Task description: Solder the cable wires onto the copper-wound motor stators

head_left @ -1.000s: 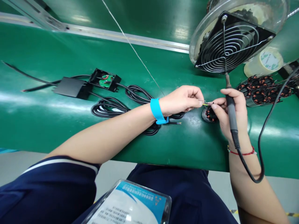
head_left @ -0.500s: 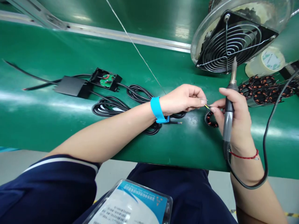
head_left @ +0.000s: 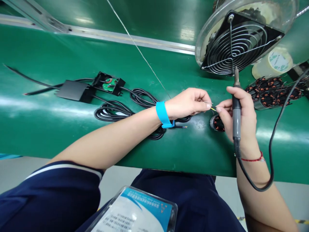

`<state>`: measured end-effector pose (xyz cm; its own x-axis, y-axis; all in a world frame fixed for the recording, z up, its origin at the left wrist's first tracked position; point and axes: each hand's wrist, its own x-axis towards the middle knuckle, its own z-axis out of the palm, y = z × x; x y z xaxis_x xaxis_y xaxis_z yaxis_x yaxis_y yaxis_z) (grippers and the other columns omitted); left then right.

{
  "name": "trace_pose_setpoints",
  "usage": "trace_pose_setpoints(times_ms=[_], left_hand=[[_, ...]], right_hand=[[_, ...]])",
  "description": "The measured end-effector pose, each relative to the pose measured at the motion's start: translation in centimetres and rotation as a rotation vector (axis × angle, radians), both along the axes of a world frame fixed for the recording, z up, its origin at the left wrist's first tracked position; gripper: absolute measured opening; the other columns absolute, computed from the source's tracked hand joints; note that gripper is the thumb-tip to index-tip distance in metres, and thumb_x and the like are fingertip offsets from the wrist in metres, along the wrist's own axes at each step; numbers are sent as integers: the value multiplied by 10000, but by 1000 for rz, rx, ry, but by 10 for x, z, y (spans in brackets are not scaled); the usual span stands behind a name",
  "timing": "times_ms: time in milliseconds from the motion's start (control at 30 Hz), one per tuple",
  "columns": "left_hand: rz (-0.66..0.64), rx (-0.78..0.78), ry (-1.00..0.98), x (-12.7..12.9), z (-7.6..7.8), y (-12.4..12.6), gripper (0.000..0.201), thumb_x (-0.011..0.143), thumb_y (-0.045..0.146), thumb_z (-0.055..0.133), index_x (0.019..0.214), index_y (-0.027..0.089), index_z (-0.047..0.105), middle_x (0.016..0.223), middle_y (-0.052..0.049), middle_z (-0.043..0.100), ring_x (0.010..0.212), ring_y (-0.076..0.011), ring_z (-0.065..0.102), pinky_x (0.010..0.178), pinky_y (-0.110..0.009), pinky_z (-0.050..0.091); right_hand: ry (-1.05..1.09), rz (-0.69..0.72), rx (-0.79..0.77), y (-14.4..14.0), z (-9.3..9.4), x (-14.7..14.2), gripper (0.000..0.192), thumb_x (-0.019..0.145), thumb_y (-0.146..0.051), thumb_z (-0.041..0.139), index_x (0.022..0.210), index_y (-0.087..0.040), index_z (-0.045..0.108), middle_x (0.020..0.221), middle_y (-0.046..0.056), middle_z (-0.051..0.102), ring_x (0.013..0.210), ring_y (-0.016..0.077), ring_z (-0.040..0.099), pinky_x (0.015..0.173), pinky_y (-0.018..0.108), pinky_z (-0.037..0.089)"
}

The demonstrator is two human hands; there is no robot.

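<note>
Evidently partway through, with joining of thin wires apparently in hand and, judging by the parts lying about, more than one piece involved. Closed in a pinch around a yellow wire (head_left: 213, 109): the thumb and fingers of the left hand (head_left: 195, 103), with a fine silver strand (head_left: 208, 102) in the same grip. Just beside, at the wire's other end, the pinched fingertips of the right hand (head_left: 241, 116), with a soldering iron (head_left: 237, 119) gripped across the same hand. Below the pinched wire, on the green bench (head_left: 193, 151) and near the right fingertips: one small wound coil (head_left: 215, 123). Too small to tell whether joined yet at the pinch. No contact between iron tip and wire, the tip pointing away toward the fan (head_left: 241, 48).

Farther right, a cluster of similar coils (head_left: 267, 95), apart from the hands. To the left, a black box (head_left: 119, 88) without its cover, with a green board (head_left: 109, 84) inside, and near the left wrist a cable end (head_left: 181, 127) with exposed wires, seemingly unattached.
</note>
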<state>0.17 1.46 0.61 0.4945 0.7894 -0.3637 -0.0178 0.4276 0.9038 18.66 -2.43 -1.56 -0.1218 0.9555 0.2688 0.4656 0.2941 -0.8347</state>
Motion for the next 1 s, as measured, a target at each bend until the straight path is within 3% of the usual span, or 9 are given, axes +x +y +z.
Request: trace_pose_setpoints(times_ms=[200, 400, 600, 667, 833, 1000], left_hand=[[11, 33, 70, 3, 1, 0, 199, 878, -6, 580, 713, 103, 561, 460, 94, 455, 374, 0, 339, 398, -157, 248], [47, 65, 96, 4, 3, 0, 205, 882, -3, 556, 713, 112, 552, 477, 96, 449, 380, -7, 340, 419, -170, 253], [27, 76, 104, 3, 3, 0, 187, 868, 18, 583, 711, 116, 554, 473, 96, 438, 391, -17, 336, 422, -181, 249], [-1, 72, 102, 3, 2, 1, 190, 871, 17, 581, 709, 113, 555, 471, 99, 434, 391, -14, 336, 420, -178, 253], [-44, 77, 74, 3, 0, 2, 211, 883, 14, 572, 692, 101, 557, 481, 96, 444, 399, -2, 348, 420, -163, 265], [-47, 85, 63, 3, 0, 3, 217, 888, 15, 568, 689, 98, 557, 489, 87, 465, 391, -1, 361, 407, -159, 259]], right_hand=[[-51, -75, 142, -3, 4, 8, 461, 859, -226, 675, 1281, -321, 515, 878, -16, 682, 794, 193, 680, 750, 375, 552], [-372, 80, 127, -11, 9, 13, 491, 857, -199, 631, 1312, -344, 515, 982, 19, 735, 962, 275, 654, 880, 502, 525], [-253, -14, 84, -11, 8, 5, 451, 853, -191, 642, 1261, -351, 535, 888, -6, 705, 878, 237, 669, 891, 467, 539], [-263, -47, 100, -13, 13, 1, 431, 842, -194, 656, 1235, -329, 539, 867, -10, 693, 845, 228, 672, 877, 452, 543], [-333, -94, 92, -22, 22, -12, 357, 870, -235, 608, 1204, -319, 516, 889, -1, 687, 727, 230, 670, 663, 396, 535], [-82, -55, 79, -16, 15, -11, 458, 843, -192, 637, 1245, -344, 478, 840, -26, 610, 695, 185, 628, 642, 345, 533]])
